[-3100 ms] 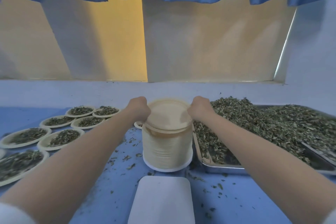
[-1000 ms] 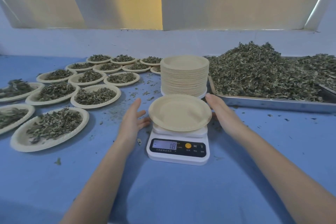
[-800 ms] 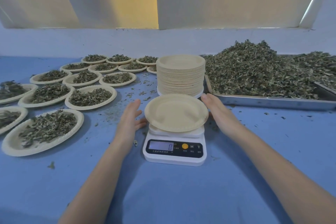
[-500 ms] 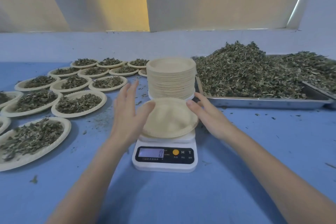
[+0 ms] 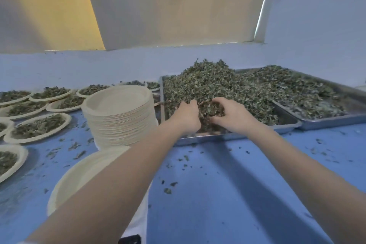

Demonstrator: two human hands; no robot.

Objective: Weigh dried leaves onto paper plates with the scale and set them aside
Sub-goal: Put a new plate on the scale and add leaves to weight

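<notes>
Leaves fill my two hands: my left hand (image 5: 187, 116) and my right hand (image 5: 230, 114) are both dug into the near edge of the heap of dried leaves (image 5: 213, 85), my fingers curled round a clump held between them. That heap lies in a metal tray (image 5: 227, 136) on the blue desk (image 5: 217, 194), and a second tray (image 5: 324, 122) with more leaves sits just beside it on the right. Left of the first tray stands the stack of paper plates (image 5: 120, 121). Nearer to me an empty plate (image 5: 79, 178) lies on the scale (image 5: 129, 239), of which only a dark corner shows under my left forearm; I cannot read its display. Filled plates (image 5: 37, 128) are spread over the left part of the desk, each with a small pile of leaves. Loose crumbs (image 5: 168, 188) lie scattered over the desk between the trays and me.
</notes>
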